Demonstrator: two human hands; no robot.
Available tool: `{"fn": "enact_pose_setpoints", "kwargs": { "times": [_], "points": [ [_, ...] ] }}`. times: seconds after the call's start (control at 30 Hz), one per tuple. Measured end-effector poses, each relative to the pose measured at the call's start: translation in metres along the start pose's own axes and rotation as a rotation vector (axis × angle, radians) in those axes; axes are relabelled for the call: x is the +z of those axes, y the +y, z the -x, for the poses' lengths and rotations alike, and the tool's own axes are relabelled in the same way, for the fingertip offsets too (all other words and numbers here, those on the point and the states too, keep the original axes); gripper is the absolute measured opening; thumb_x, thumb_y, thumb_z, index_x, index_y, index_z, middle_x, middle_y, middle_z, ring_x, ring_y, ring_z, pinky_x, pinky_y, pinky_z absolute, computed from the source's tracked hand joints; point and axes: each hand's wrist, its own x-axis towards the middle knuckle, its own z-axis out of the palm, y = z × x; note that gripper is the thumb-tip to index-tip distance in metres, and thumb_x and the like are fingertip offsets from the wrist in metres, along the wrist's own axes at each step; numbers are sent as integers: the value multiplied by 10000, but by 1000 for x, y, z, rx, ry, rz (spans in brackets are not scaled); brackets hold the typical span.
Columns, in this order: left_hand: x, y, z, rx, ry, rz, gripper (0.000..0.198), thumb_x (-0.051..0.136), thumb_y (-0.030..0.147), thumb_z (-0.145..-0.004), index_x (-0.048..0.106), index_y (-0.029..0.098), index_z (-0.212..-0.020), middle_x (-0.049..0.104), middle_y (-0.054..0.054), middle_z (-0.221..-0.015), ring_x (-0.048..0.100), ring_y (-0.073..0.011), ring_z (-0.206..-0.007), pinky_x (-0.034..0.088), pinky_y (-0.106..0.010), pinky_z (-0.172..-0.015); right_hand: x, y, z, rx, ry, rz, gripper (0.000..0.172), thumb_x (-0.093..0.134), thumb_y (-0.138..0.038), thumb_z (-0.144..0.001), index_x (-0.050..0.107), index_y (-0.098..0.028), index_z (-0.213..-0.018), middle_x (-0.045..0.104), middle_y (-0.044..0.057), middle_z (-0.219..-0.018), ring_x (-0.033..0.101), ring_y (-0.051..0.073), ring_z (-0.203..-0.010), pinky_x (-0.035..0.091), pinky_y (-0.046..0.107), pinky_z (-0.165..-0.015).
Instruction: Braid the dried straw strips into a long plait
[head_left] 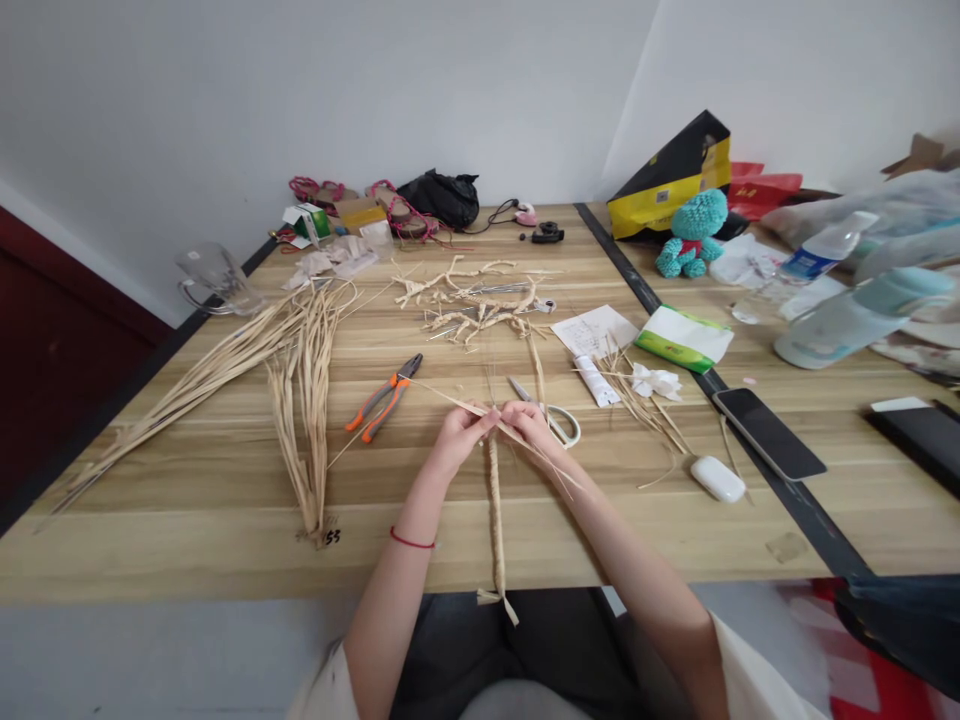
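Observation:
My left hand [463, 438] and my right hand [529, 425] meet over the middle of the table, fingers pinched together. Between them they grip the upper end of a straw-wrapped stem [496, 510], which runs down toward me past the table's front edge and ends in loose flaps. A pale straw strip [442, 397] crosses at the fingertips, and loose ends trail over my right wrist. Thin wires stick up beyond the fingers. White-handled scissors [564, 425] lie beside my right hand, partly hidden by it. Pliers with orange-grey handles [386, 398] rest left of my left hand.
Bundles of dry straw [300, 400] spread at the left, near a glass mug [217, 280]. Wrapped straw branches [480, 310] lie beyond my hands. To the right are a tissue pack [684, 338], a phone [769, 433], a white earphone case [718, 479] and a light-blue bottle [855, 320].

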Motion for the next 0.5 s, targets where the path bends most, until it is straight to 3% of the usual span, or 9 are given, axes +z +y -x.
{"fn": "enact_pose_setpoints", "kwargs": {
  "times": [0.23,0.37,0.5],
  "points": [
    [3,-3,-1,-13,-52,-22,338,719,418,-678,536,140,-625,478,35,-591,435,-74,-559,331,-213,-551,-2,-4,-1,-16,16,-115,327,582,-296,-726,412,-193,-467,281,-74,-391,230,72,-392,152,244,-441],
    [4,-1,0,-31,16,31,336,729,432,-651,561,149,-721,517,30,-631,452,-78,-561,348,-215,-553,-1,-8,0,-2,-20,-26,322,583,-280,-735,439,-185,-463,318,-65,-405,254,76,-412,169,246,-455],
    [2,3,1,-29,72,24,332,703,451,-672,561,158,-735,502,35,-597,446,-85,-558,347,-219,-556,0,-11,2,54,-93,51,220,585,-252,-713,521,-181,-515,450,-38,-489,341,94,-471,226,243,-474]
  ]
}}
